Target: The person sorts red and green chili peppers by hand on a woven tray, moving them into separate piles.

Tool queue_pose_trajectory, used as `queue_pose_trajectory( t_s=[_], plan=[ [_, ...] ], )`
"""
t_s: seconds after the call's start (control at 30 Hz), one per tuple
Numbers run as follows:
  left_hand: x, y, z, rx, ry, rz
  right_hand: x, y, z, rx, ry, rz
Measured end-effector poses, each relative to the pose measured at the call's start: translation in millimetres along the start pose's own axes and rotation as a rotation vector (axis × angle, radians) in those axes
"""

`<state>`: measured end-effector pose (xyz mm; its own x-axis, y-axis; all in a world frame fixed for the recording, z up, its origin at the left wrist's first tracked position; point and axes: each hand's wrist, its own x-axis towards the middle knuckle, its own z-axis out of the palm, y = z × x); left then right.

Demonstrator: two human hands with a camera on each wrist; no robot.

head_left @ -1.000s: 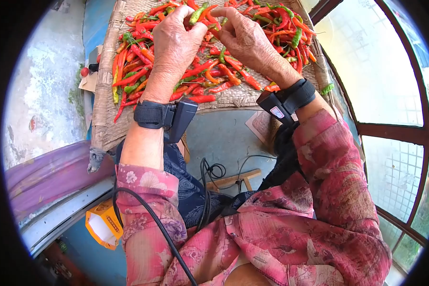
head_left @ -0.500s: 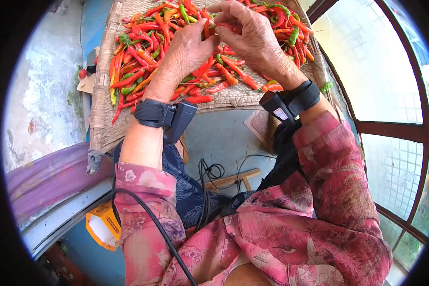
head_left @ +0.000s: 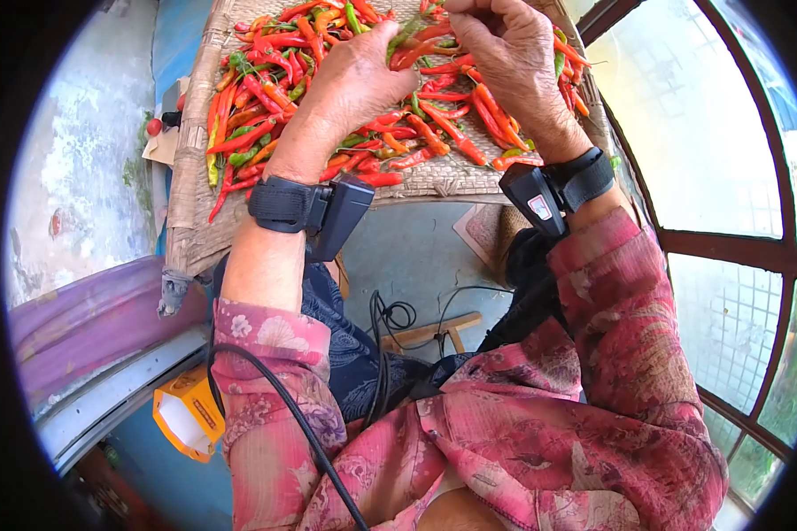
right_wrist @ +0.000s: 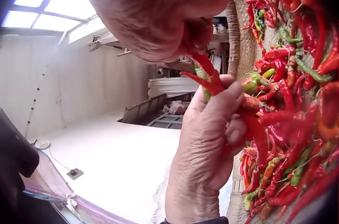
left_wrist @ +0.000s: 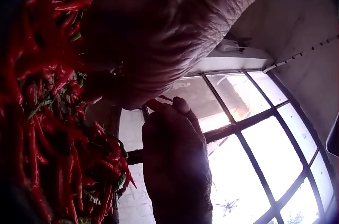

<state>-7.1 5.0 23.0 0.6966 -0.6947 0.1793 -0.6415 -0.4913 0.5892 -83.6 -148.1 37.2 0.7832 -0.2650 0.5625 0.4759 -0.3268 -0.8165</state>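
My left hand point(head_left: 354, 75) and right hand point(head_left: 514, 49) both pinch one red chilli point(right_wrist: 211, 80) with curled fingers just above the woven tray point(head_left: 190, 195), probably at its stem end; I judge the work early, the spread chillies point(head_left: 266, 71) below mostly keeping their stems.

Both hands lifted in front of the body, fingertips close together.

The left hand point(head_left: 356, 81) lies back up on a bare, outstretched forearm, its thumb and curled fingers gripping a red chilli point(right_wrist: 212, 82). The right hand point(head_left: 509, 49) hangs just beside it, wrist bent and knuckles up, its fingertips point(right_wrist: 197, 36) pinching the same chilli's upper end. Both forearms angle inward.
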Motion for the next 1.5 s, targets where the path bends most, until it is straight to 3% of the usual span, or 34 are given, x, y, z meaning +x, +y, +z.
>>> queue_pose_trajectory(
  t_s=[0.1, 0.17, 0.2, 0.23, 0.3, 0.37, 0.4, 0.43, 0.57, 0.8, 0.97, 1.03, 1.1, 1.17, 1.23, 1.3, 1.37, 1.47, 1.5],
  plan=[
    [-2, -2, 2, 0.096, 0.090, -0.011, 1, -1, -1, 0.001, 0.030, -0.048],
    [-2, -8, -3, 0.048, 0.052, -0.023, 5, -6, -11, -0.138, 0.076, 0.016],
    [0, -15, -3, 0.081, 0.078, -0.049, 10, -11, -14, -0.197, 0.133, -0.062],
    [1, -21, -2, 0.115, 0.103, -0.074, 11, -13, -22, -0.226, 0.130, 0.026],
    [3, -22, -1, 0.122, 0.150, -0.052, 12, -9, -25, -0.013, 0.147, 0.080],
    [2, -15, -1, -0.507, 0.110, -0.052, 7, 11, -23, 0.229, 0.059, 0.150],
    [-2, -5, -3, -0.629, 0.087, -0.046, 2, 10, -16, 0.293, 0.031, 0.269],
    [0, -4, 0, -0.631, 0.082, -0.043, 0, 14, -13, 0.180, -0.098, 0.190],
    [7, -7, 9, -0.534, 0.147, 0.032, -9, 13, 5, 0.163, -0.282, 0.298],
    [4, -2, -1, -0.483, 0.164, -0.054, -4, -4, 0, 0.175, -0.371, 0.285],
    [2, -3, 0, -0.380, 0.036, -0.002, -6, 8, 1, 0.207, -0.304, 0.348],
    [1, -2, 3, -0.341, 0.061, -0.010, -1, 10, 1, 0.079, -0.101, 0.166],
    [2, -5, 6, -0.495, 0.158, -0.013, 8, 9, -12, -0.196, 0.021, 0.131],
    [-1, 1, -2, -0.658, 0.170, -0.083, 17, 21, -29, -0.670, 0.154, -0.201],
    [-4, 7, -11, -0.983, 0.194, -0.224, 21, 20, -45, -0.803, 0.190, -0.147],
    [-5, 8, -13, -1.063, 0.190, -0.231, 25, 33, -66, -1.095, 0.145, -0.025],
    [-5, 12, -16, -1.138, 0.142, -0.197, 21, 42, -74, -1.323, 0.147, -0.135],
    [-5, 12, -14, -1.166, 0.074, -0.161, 23, 53, -74, -1.197, 0.074, -0.240],
    [-5, 15, -14, -1.166, 0.073, -0.161, 18, 27, -46, -0.810, -0.091, -0.181]
  ],
)
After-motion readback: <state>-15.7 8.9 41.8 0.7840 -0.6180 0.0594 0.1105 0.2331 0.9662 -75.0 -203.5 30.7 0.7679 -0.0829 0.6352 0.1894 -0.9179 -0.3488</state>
